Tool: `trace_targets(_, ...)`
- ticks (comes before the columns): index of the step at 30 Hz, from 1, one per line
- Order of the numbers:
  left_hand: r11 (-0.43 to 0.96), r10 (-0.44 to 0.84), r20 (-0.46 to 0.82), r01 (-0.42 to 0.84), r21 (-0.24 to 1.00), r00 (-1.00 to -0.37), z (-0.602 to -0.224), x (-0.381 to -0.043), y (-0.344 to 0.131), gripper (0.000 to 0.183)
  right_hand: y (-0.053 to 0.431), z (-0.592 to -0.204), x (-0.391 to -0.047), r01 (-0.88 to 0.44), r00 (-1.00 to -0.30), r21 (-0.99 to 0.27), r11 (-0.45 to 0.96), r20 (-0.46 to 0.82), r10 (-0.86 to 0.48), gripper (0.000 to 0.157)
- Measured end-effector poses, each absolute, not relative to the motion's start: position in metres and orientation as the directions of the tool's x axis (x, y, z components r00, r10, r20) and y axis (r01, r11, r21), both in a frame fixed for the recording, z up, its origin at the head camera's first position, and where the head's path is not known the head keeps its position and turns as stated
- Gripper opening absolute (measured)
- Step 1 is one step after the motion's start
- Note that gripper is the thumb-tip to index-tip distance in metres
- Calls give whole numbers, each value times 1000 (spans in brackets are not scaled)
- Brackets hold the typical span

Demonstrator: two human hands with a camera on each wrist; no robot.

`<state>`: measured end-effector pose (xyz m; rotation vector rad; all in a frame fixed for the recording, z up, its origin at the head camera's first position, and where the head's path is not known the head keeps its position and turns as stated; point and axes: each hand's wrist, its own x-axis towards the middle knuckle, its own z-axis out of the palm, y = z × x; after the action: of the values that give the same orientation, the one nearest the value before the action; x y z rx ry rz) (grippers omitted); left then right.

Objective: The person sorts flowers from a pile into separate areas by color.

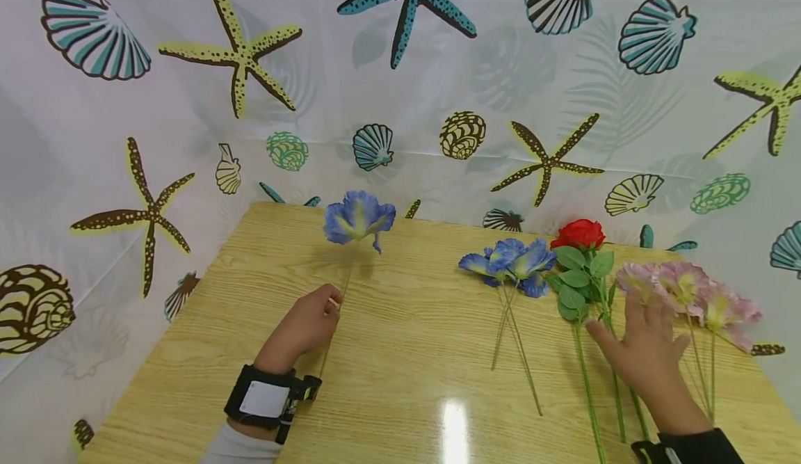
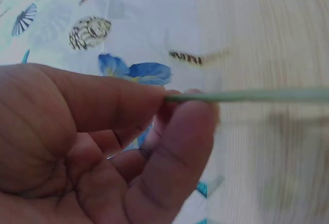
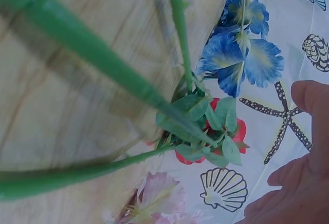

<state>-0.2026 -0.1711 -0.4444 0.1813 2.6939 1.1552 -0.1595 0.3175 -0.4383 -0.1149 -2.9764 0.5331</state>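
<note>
My left hand (image 1: 311,319) pinches the thin green stem (image 2: 257,96) of a blue artificial flower (image 1: 359,217) between thumb and fingers. The bloom points away from me, above the left part of the table. Over on the right, my right hand (image 1: 651,353) is spread with fingers apart, above the flower stems. Just left of it lies a red rose (image 1: 578,233) with green leaves (image 1: 572,283); several green stems (image 3: 97,47) run back from there. Pink flowers (image 1: 685,286) lie right at its fingertips, partly covered by them.
More blue flowers (image 1: 510,262) lie right of the table's middle, their thin stems toward me. The wooden table (image 1: 400,353) meets a white cloth (image 1: 400,102) printed with starfish and shells, which hangs behind it and at the sides.
</note>
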Motion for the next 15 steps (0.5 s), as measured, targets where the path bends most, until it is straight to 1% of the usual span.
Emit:
trace_targets(4,553,217,-152,-7,833,-964,-445,-202,-157,25,308,-439,-161,10,-993,-415,910,100,56,94)
trace_targets(8,393,281,-147,-26,919,-948,-446,-199,-140,23,294,-436,-162,6,-997,-470,883,65,42,95)
trace_targets(15,323,399,-25,115,939,-917,-445,-190,-114,18,264,-431,-162,7,-997,-552,834,65,51,89)
